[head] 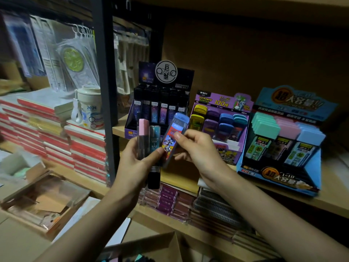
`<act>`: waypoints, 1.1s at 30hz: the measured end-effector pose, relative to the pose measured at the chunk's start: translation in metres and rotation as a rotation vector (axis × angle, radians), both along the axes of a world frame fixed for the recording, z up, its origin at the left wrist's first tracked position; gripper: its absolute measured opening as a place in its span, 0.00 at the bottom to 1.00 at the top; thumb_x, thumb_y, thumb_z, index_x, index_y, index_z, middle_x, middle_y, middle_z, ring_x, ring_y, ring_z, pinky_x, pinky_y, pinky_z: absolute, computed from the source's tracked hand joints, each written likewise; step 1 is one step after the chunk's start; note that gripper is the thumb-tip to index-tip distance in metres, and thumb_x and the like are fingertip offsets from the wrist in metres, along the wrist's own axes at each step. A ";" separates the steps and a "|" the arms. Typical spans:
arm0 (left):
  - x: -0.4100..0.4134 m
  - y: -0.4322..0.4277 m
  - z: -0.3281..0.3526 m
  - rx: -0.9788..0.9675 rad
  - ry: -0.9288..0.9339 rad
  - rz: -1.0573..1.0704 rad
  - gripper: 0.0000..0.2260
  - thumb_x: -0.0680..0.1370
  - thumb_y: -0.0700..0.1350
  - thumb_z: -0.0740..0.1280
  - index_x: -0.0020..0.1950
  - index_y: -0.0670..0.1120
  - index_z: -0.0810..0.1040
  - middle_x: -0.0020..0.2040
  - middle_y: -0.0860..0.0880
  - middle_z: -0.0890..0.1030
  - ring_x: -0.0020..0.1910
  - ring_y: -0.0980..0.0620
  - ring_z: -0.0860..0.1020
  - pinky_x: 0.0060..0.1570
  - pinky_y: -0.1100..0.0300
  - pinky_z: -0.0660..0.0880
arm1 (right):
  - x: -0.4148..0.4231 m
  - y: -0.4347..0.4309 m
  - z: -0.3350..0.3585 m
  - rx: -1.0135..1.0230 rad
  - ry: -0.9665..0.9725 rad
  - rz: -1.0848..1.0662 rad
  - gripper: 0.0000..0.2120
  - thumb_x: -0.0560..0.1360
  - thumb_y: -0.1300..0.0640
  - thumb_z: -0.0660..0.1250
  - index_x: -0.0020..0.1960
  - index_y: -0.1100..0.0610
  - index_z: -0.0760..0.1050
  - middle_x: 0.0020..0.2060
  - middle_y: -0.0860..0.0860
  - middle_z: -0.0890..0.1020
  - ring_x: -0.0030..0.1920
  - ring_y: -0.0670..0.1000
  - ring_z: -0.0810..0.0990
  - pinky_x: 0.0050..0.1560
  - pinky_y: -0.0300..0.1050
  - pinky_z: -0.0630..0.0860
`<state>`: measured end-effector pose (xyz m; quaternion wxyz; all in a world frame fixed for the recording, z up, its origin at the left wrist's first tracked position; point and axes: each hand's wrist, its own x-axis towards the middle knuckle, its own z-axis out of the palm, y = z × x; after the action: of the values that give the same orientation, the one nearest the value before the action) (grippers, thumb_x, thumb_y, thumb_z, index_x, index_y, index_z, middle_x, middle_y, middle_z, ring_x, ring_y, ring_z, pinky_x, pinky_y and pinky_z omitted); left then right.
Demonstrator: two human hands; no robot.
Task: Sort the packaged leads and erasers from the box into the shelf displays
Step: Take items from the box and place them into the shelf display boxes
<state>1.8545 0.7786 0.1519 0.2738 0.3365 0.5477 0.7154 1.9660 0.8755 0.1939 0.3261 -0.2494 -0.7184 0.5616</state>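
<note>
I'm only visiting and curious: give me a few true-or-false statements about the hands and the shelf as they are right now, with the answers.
1. The left hand holds a pink-capped case along with other cases. True.
2. The right hand is empty. False: it pinches a blue-capped case between thumb and fingers.
3. The purple display stands between the black display and the blue display. True.
4. The blue display holds only yellow-capped cases. False: its caps are teal, pink and light blue.
</note>
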 end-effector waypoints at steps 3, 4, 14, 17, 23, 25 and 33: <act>0.002 0.004 -0.001 0.015 -0.005 -0.031 0.17 0.70 0.42 0.71 0.58 0.47 0.75 0.50 0.47 0.83 0.48 0.52 0.82 0.39 0.64 0.78 | 0.005 0.003 -0.002 -0.034 0.031 -0.026 0.07 0.79 0.59 0.61 0.44 0.59 0.75 0.42 0.56 0.82 0.40 0.50 0.80 0.32 0.34 0.75; 0.003 0.005 -0.002 0.014 -0.009 -0.042 0.17 0.69 0.44 0.72 0.57 0.48 0.76 0.49 0.48 0.84 0.47 0.53 0.83 0.37 0.64 0.78 | 0.008 0.004 -0.001 -0.025 0.026 -0.037 0.07 0.79 0.58 0.61 0.44 0.57 0.76 0.42 0.55 0.82 0.41 0.51 0.81 0.33 0.35 0.76; 0.020 0.022 -0.005 -0.026 -0.045 -0.104 0.21 0.67 0.48 0.72 0.59 0.50 0.75 0.52 0.49 0.83 0.52 0.50 0.81 0.47 0.53 0.76 | 0.056 0.033 0.022 0.266 0.033 -0.187 0.12 0.75 0.64 0.66 0.48 0.49 0.70 0.44 0.49 0.81 0.37 0.44 0.82 0.33 0.36 0.76; 0.024 0.024 -0.004 -0.028 -0.069 -0.110 0.21 0.65 0.49 0.71 0.57 0.53 0.75 0.53 0.50 0.82 0.54 0.49 0.80 0.52 0.50 0.76 | 0.076 0.051 0.032 0.421 0.000 -0.341 0.14 0.74 0.64 0.68 0.46 0.46 0.69 0.46 0.48 0.81 0.41 0.52 0.84 0.44 0.53 0.81; 0.028 0.028 -0.008 -0.039 -0.063 -0.110 0.17 0.64 0.50 0.72 0.52 0.56 0.76 0.51 0.51 0.82 0.52 0.49 0.80 0.48 0.51 0.76 | 0.082 0.074 0.033 0.526 0.013 -0.495 0.14 0.74 0.62 0.68 0.47 0.44 0.69 0.45 0.43 0.80 0.42 0.51 0.83 0.48 0.58 0.80; 0.028 0.028 -0.010 -0.048 -0.063 -0.109 0.17 0.64 0.50 0.72 0.52 0.57 0.76 0.51 0.51 0.82 0.52 0.48 0.80 0.46 0.51 0.76 | 0.081 0.078 0.032 0.580 -0.025 -0.499 0.13 0.74 0.62 0.68 0.51 0.46 0.69 0.47 0.45 0.80 0.45 0.48 0.82 0.49 0.53 0.80; 0.024 0.025 -0.009 -0.052 -0.054 -0.125 0.19 0.64 0.49 0.72 0.54 0.55 0.75 0.53 0.49 0.81 0.54 0.48 0.80 0.54 0.47 0.76 | 0.072 0.079 0.024 0.653 -0.078 -0.478 0.20 0.74 0.62 0.69 0.58 0.43 0.66 0.46 0.51 0.81 0.46 0.48 0.82 0.45 0.54 0.80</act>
<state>1.8785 0.8039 0.1427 0.3413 0.3434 0.5365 0.6912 2.0380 0.9541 0.2178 0.4819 -0.3138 -0.7927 0.2022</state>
